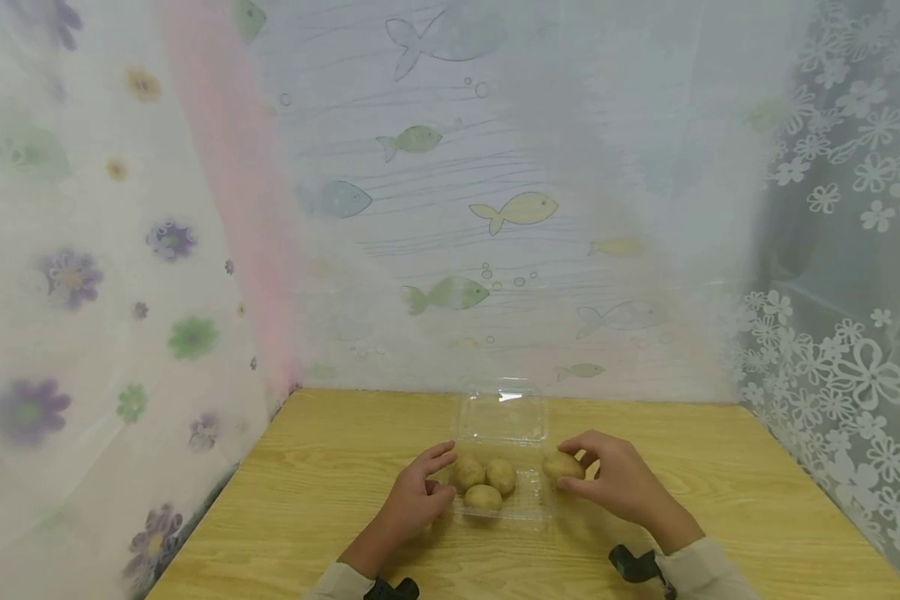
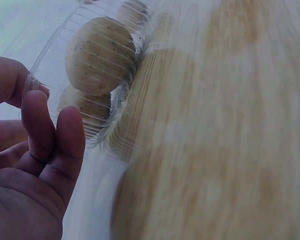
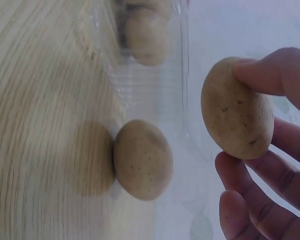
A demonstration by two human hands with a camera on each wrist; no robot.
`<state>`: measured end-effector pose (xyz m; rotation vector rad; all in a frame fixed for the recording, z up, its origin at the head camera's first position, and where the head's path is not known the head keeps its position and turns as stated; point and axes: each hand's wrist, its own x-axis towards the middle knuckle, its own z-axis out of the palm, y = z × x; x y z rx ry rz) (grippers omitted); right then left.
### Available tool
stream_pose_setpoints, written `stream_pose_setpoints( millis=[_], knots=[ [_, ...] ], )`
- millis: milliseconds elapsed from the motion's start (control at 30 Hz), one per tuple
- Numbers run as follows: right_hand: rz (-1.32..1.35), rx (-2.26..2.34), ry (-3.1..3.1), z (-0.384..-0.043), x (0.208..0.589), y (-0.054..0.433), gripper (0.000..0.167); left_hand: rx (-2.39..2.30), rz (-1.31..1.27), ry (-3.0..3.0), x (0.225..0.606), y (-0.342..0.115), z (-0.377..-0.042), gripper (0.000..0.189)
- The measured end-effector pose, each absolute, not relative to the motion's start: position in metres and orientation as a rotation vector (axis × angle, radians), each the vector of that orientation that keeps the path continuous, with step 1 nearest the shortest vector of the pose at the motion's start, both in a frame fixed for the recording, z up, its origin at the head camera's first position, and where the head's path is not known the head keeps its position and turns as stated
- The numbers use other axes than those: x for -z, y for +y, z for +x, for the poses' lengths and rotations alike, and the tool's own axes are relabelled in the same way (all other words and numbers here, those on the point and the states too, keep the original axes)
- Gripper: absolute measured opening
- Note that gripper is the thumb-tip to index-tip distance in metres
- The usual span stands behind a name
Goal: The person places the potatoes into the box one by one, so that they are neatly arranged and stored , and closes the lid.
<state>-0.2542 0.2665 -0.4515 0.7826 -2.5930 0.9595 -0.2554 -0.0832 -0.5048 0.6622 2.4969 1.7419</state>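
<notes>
A clear plastic clamshell container [image 1: 531, 493] lies on the table, its hinged lid [image 1: 502, 417] raised at the back. Three tan potatoes [image 1: 483, 497] sit together in the tray's left part. My left hand [image 1: 414, 500] is at the tray's left side, pinching the rim with its fingertips. Just right of the tray, my right hand [image 1: 624, 479] grips another potato [image 3: 237, 107] between thumb and fingers, held up off the table. Below it in the right wrist view, one more potato [image 3: 142, 160] rests on the wood beside the container; in the head view it is hidden.
The wood-grain table [image 1: 330, 450] runs back to a hanging sheet [image 1: 450, 242] printed with fish. A flowered curtain [image 1: 120, 333] borders the left side, and a sheer one with white flowers [image 1: 870, 375] borders the right.
</notes>
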Motion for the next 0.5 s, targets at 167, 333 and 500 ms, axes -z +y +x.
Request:
stream_pose_setpoints(
  millis=[167,333,500],
  knots=[
    [0.792,-0.917,-2.577,-0.258,0.450,0.259,0.040,-1.752,0.661,2.491,0.504,-0.083,-0.254,0.058],
    [0.802,-0.889,-2.565,-0.262,0.446,0.250,0.041,-1.750,0.664,2.494,0.503,-0.083,-0.254,0.057],
    [0.801,-0.845,-2.550,-0.265,0.440,0.241,0.040,-1.742,0.670,2.500,0.503,-0.083,-0.252,0.056]
  ],
)
